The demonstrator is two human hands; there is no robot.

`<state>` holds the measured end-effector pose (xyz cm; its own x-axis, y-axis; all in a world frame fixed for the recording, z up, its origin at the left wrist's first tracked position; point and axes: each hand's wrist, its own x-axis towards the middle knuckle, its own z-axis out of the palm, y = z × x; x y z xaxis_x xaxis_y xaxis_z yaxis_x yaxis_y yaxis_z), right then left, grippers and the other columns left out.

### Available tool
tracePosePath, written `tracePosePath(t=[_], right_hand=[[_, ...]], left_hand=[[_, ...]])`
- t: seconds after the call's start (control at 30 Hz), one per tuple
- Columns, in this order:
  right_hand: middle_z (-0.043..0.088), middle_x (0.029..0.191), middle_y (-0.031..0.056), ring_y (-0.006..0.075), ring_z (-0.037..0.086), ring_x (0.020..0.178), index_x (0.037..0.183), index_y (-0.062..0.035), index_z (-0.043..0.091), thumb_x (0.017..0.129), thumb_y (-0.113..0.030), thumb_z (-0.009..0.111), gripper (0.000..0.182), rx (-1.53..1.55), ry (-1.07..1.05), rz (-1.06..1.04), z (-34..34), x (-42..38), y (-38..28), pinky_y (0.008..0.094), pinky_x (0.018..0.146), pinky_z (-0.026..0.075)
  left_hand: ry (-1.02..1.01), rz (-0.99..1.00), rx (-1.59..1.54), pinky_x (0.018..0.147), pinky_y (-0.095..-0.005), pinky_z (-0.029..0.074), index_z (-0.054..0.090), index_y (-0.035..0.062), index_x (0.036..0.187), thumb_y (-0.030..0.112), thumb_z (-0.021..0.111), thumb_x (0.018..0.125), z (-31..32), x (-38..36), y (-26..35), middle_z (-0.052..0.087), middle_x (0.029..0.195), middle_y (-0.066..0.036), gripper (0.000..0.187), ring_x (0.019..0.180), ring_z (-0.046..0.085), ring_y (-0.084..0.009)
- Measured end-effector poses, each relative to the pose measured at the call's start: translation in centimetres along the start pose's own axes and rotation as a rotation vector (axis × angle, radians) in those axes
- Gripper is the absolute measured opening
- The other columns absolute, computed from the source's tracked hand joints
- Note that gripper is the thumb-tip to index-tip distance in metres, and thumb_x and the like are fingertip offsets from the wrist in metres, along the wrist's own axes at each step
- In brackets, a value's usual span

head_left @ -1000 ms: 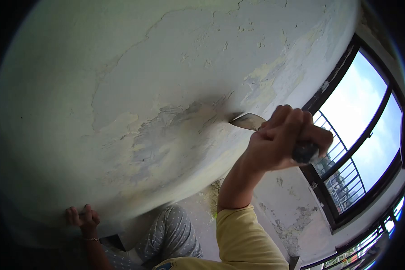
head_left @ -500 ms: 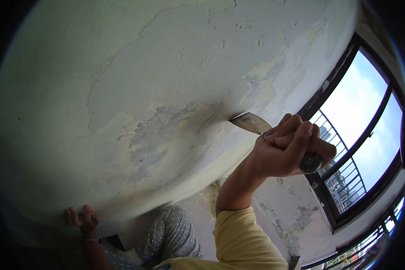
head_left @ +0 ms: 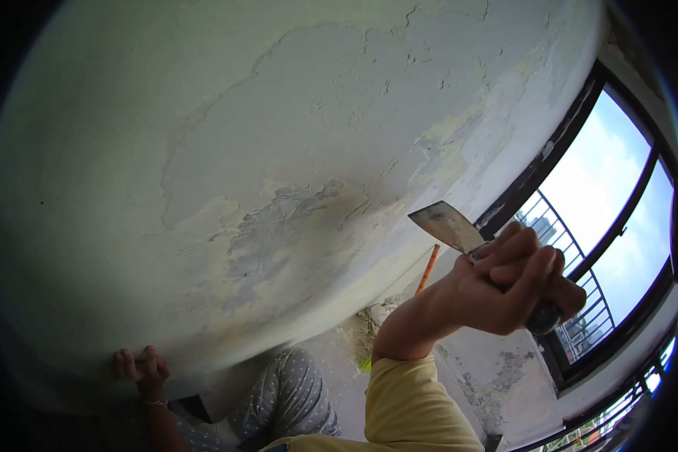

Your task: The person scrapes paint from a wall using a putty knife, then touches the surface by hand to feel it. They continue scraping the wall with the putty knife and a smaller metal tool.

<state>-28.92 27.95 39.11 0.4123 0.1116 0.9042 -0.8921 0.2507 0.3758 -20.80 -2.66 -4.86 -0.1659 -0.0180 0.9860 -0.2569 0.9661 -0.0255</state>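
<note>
A scraper (head_left: 448, 228) with a broad metal blade and dark handle is in my right hand (head_left: 516, 282), whose fingers are wrapped round the handle. Its blade is a little off the wall (head_left: 309, 113), with a visible gap. The wall has peeling paint and a rough, scratched grey patch (head_left: 279, 226) left of the blade. At the lower left my left hand (head_left: 143, 368), a thin bracelet on its wrist, rests against the wall with bent, slightly parted fingers and nothing visible in them.
A dark-framed window (head_left: 595, 158) with outside railings is at the right. An orange stick (head_left: 428, 269) stands behind my right forearm. My bent knee in dotted grey trousers (head_left: 297, 388) is near the wall's lower edge. Another flaking wall (head_left: 505, 377) is below the window.
My right hand and the scraper have moved right and down, and the blade has come away from the wall. The orange stick now shows. My left hand stays at the wall.
</note>
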Motion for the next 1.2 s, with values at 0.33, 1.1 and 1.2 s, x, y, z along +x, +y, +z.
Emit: tracePosePath(t=[0.33,1.1,1.2], right_hand=[[0.033,0.045,0.0006,0.0065,0.032,0.029,0.082,-0.0117,0.028,0.089,0.005,0.047,0.026,-0.128,0.022,0.088,1.7,-1.3,0.3,0.0207,0.029,0.025],[0.023,0.043,-0.0027,0.0061,0.025,0.029,0.079,-0.0117,0.032,0.090,0.001,0.046,0.022,-0.110,0.086,0.038,1.5,-2.4,1.0,0.0205,0.029,0.021],[0.027,0.044,-0.0016,0.0060,0.030,0.029,0.077,-0.0105,0.029,0.088,0.004,0.044,0.024,-0.072,-0.009,-0.083,0.7,0.1,-1.0,0.0202,0.029,0.023]], left_hand=[[-0.008,0.016,-0.047,0.104,-0.0548,0.030,0.053,0.0114,0.117,0.029,0.041,0.097,-0.1,0.3,0.0,0.030,0.140,-0.021,0.029,0.129,0.030,-0.0413],[-0.022,-0.013,-0.012,0.104,-0.0554,0.028,0.052,0.0189,0.116,0.032,0.040,0.096,0.4,-1.8,-0.3,0.031,0.140,-0.018,0.027,0.130,0.031,-0.0396],[-0.015,-0.035,-0.002,0.103,-0.0555,0.026,0.052,0.0243,0.115,0.034,0.039,0.095,0.5,-1.2,-0.1,0.032,0.141,-0.017,0.026,0.130,0.031,-0.0374]])
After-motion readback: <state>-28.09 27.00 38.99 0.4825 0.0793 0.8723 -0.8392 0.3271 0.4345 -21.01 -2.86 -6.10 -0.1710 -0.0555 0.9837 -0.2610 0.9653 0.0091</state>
